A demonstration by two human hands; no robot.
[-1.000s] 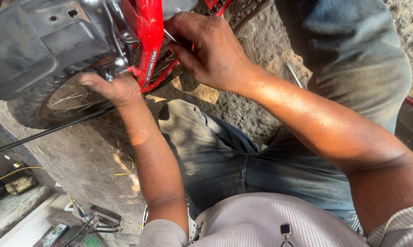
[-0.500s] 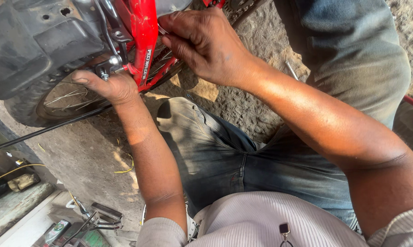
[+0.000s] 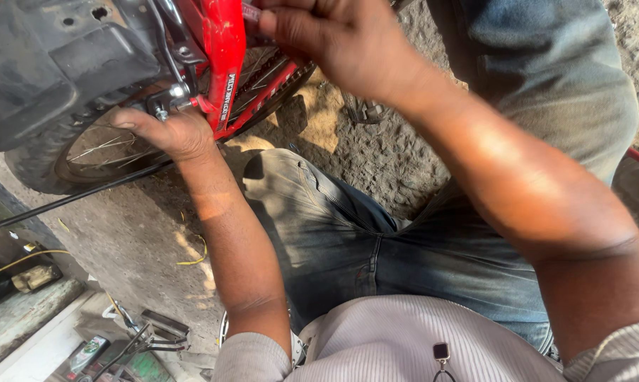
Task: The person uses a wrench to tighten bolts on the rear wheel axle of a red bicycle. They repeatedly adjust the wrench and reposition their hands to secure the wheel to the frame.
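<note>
The red frame tube (image 3: 224,64) of a motorcycle stands at the top of the view, with a bolt and nut fitting (image 3: 169,95) at its left side, just above the spoked rear wheel (image 3: 86,152) and under the black mudguard (image 3: 43,64). The work looks to be at the fastening stage on that fitting. The left hand (image 3: 174,131) comes up from below, fingers curled against the bolt; whether they pinch it or only steady it I cannot tell. The right hand (image 3: 341,46) is closed over the frame's right side near the spokes, its grip tight on something small that is mostly hidden.

The next move, as I judge it, calls for a short turning motion in tight quarters: tube, mudguard and spokes crowd the fitting closely. A thin black rod (image 3: 72,198) runs beneath the left wrist. Open room lies lower, over the concrete floor (image 3: 142,240) and the person's jeans-clad knee (image 3: 312,212).
</note>
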